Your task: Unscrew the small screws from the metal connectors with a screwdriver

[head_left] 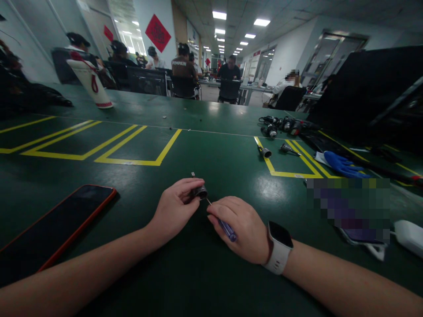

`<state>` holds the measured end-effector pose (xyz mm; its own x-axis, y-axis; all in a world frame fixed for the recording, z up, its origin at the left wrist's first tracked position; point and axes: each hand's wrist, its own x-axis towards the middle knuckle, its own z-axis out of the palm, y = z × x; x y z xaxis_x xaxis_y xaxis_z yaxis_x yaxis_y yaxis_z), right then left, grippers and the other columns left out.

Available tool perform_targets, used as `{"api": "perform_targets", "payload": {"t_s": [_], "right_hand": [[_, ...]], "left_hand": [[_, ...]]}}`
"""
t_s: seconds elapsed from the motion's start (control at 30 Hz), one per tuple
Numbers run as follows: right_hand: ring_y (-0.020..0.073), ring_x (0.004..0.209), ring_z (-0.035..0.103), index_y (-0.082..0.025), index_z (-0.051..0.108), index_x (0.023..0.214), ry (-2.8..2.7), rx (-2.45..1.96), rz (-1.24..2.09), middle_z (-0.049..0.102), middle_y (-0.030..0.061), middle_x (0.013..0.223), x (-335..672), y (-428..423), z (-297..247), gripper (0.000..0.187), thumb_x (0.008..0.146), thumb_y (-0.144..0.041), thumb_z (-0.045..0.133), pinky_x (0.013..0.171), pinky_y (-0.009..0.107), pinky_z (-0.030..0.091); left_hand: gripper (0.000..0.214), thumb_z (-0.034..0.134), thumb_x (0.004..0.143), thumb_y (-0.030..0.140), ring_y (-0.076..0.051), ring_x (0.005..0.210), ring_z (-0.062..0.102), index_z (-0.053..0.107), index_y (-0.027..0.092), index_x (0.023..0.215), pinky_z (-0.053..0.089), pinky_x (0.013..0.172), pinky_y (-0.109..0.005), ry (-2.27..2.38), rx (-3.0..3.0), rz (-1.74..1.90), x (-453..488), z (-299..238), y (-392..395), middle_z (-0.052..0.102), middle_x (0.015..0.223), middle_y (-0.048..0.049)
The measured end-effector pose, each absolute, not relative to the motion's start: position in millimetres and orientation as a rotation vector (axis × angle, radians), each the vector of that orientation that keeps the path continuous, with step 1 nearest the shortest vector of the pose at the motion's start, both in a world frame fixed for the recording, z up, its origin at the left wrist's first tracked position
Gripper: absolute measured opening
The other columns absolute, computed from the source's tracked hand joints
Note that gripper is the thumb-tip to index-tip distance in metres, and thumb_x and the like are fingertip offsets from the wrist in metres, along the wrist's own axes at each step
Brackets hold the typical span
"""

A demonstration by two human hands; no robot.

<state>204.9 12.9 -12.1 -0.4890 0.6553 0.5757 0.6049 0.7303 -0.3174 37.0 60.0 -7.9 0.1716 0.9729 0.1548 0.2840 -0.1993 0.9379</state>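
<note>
Left hand (176,204): grip closed on dark-grey, cup-shaped metal part (200,192) with thin shank, above green tabletop (185,268), near view's centre toward 7 o'clock. Shank points to 11 o'clock, open mouth to 5. Right hand (243,229): grip wrapped around purple-handled screwdriver (228,230), long axis 5-to-11 o'clock, thin metal tip at mouth; contact unclear.

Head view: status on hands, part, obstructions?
Left hand pinching dark cup-shaped metal part. Right hand gripping slim tool with translucent purple handle, tip near part's rim, contact unclear. Black orange-cased phone off left, apart.
</note>
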Motion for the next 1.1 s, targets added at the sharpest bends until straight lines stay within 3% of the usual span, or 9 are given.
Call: {"api": "perform_targets", "payload": {"t_s": [0.43,0.73,1.1], "right_hand": [[0.0171,0.084,0.062,-0.013,0.06,0.097,-2.239,-0.911,0.066,0.068,0.0089,0.093,208.1,13.0,-11.2,0.016,0.089,-0.018,0.046,0.08,0.034,0.051],[0.0176,0.084,0.063,-0.013,0.059,0.095,-2.25,-0.871,0.02,0.068,0.0098,0.091,205.9,13.0,-10.8,0.015,0.089,-0.017,0.046,0.08,0.034,0.052],[0.0172,0.084,0.062,-0.012,0.06,0.094,-2.266,-0.856,0.001,0.068,0.0096,0.091,206.7,12.5,-11.3,0.016,0.089,-0.018,0.047,0.082,0.033,0.051]], "left_hand": [[0.034,0.066,0.064,0.022,-0.021,0.1,0.065,0.067,0.018,0.098,0.05,0.093,-0.035,1.239,1.48,1.071,36.7,-7.0,60.4,0.068,0.111,-0.0062],[0.028,0.069,0.062,0.022,-0.022,0.09,0.068,0.068,0.015,0.089,0.053,0.088,-0.039,1.245,1.448,1.067,37.9,-4.6,59.8,0.072,0.101,-0.0079],[0.027,0.066,0.064,0.021,-0.021,0.089,0.068,0.069,0.016,0.091,0.054,0.086,-0.035,1.242,1.473,1.067,35.6,-7.9,61.0,0.072,0.099,-0.0064]]}}
